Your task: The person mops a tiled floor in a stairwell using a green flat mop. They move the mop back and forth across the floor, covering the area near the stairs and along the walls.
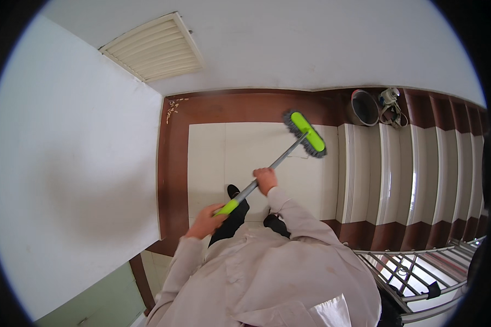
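Note:
A mop with a bright green head plate and a grey fringed pad reaches out ahead and to the right. Its pad lies across the border of the cream floor tiles and the dark red edging. My left hand grips the green end of the mop's pole. Farther up, my right hand is wrapped around the grey part of the pole. Both forearms are in pale sleeves, and my two dark shoes stand on the tiles below the pole.
Stairs with cream treads run off to the right. A metal bucket and a bundle with straps sit on them by the wall. Pale flakes lie in the far left corner. A metal railing stands at lower right.

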{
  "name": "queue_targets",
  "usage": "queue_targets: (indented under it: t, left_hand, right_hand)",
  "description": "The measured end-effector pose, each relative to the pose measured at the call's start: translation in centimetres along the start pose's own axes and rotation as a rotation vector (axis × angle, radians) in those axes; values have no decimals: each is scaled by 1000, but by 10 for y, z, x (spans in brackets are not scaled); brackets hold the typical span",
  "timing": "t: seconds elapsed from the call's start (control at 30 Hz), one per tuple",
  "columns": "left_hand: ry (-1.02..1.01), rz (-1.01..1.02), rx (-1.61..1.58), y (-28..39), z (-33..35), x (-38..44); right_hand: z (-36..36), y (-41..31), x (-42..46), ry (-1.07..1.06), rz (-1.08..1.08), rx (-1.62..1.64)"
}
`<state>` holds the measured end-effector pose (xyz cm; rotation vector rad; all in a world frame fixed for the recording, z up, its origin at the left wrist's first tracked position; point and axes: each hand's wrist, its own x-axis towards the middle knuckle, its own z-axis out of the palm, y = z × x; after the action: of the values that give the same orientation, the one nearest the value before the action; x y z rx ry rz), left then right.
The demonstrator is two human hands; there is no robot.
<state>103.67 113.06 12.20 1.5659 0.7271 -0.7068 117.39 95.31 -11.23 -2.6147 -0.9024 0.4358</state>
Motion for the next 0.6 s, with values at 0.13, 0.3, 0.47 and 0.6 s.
queue_targets:
  t: [0.13,0.3,0.47,0.6]
  left_hand:
    - [-123,92,8,15,33,72]
    - [-125,32,-39,20,1,81]
    - [46,-73,-192,-15,-96,33]
    - [198,-150,-323,-42,-135,-16]
  right_hand:
    - [-11,41,18,162,124,18]
    - [-16,25,52,106,-7,46]
    - [12,-74,99,-86,-228,43]
    - [31,-154,123,-119,-420,105]
